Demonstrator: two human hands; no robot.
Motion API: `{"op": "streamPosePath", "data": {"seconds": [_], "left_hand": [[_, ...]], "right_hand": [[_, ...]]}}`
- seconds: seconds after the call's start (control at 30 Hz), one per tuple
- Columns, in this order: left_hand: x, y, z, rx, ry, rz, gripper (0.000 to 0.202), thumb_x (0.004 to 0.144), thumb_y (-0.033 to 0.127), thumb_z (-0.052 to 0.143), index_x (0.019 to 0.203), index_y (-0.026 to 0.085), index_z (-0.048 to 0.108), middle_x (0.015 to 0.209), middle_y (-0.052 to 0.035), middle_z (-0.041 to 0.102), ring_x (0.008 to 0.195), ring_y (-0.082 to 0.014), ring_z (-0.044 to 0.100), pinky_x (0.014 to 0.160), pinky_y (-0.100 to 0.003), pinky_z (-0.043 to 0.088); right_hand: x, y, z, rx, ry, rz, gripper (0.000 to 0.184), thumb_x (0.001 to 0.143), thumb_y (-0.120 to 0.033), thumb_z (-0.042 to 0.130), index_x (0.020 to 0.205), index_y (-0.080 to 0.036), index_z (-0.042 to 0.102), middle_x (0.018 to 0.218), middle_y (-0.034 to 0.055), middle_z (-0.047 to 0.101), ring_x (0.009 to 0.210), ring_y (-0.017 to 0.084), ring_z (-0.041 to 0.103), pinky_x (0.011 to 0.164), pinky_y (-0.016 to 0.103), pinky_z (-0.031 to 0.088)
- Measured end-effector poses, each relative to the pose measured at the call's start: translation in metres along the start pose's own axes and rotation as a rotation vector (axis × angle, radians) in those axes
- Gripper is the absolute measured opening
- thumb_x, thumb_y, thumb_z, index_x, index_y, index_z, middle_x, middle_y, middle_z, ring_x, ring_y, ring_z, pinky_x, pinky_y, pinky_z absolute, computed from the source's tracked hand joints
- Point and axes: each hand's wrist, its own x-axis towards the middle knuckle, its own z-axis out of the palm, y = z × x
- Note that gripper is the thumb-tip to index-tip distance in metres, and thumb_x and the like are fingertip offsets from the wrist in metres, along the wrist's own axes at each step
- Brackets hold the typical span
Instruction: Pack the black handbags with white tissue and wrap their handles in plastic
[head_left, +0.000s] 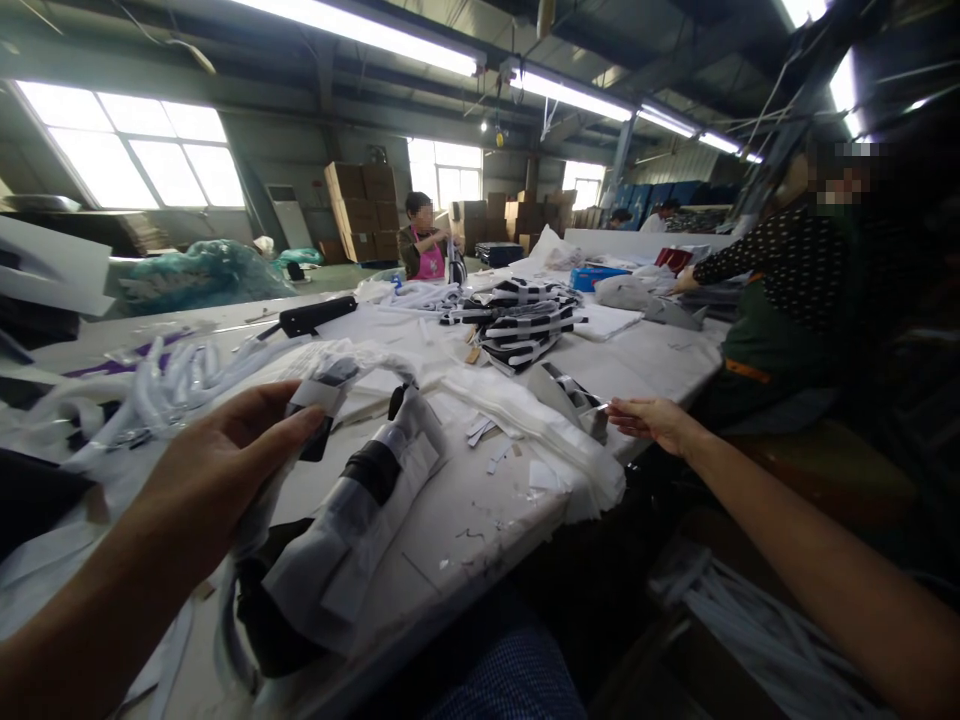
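Note:
My left hand (240, 450) is closed, with thumb and fingers pinching the end of a black-and-white strap (330, 385) that looks covered in clear film. Just beyond and below it, a black strap-like piece wrapped in white film (367, 490) lies curved on the table. My right hand (652, 420) is over the table's front edge with its fingertips pressed together. They meet the edge of a shiny grey and black piece (574, 395); exactly what they pinch is too small to make out. Between the hands lies a long white foam-like sheet (517, 415).
White table (465, 540) with paper scraps (495, 455). White tubes (172, 385) lie left, a black case (319, 315) behind them. Black-and-white straps (525, 320) are piled mid-table. One person (795, 270) works close on the right, another (427, 245) across the table. A box of white strips (735, 610) is below right.

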Motion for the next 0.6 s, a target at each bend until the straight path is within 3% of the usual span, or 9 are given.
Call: {"op": "streamPosePath", "data": {"seconds": [0.3,0.43,0.6], "left_hand": [[0.001,-0.005,0.0,0.079,0.042,0.081,0.047,0.068,0.047,0.078,0.112,0.031,0.071,0.098,0.0034,0.077,0.089,-0.0197,0.07,0.063,-0.021,0.053],[0.002,-0.006,0.0,0.031,0.034,0.09,0.05,0.066,0.051,0.077,0.11,0.029,0.072,0.095,0.0001,0.077,0.088,-0.0269,0.071,0.054,-0.026,0.052],[-0.001,-0.003,-0.002,0.015,-0.024,0.087,0.058,0.067,0.048,0.08,0.117,0.02,0.068,0.1,-0.0047,0.076,0.088,-0.0239,0.069,0.067,-0.027,0.054]], "right_hand": [[0.0,0.017,-0.001,0.039,0.008,0.051,0.016,0.071,-0.015,0.086,0.071,-0.015,0.07,0.071,0.0082,0.075,0.059,0.016,0.071,0.062,0.025,0.063],[0.005,0.03,0.002,0.02,0.021,0.055,0.019,0.069,-0.018,0.087,0.069,-0.016,0.068,0.073,0.0092,0.076,0.06,0.016,0.071,0.061,0.025,0.063],[0.007,0.042,0.008,-0.057,0.051,-0.052,0.02,0.069,-0.031,0.084,0.068,-0.021,0.067,0.083,0.0162,0.076,0.072,0.023,0.075,0.066,0.029,0.063]]}}
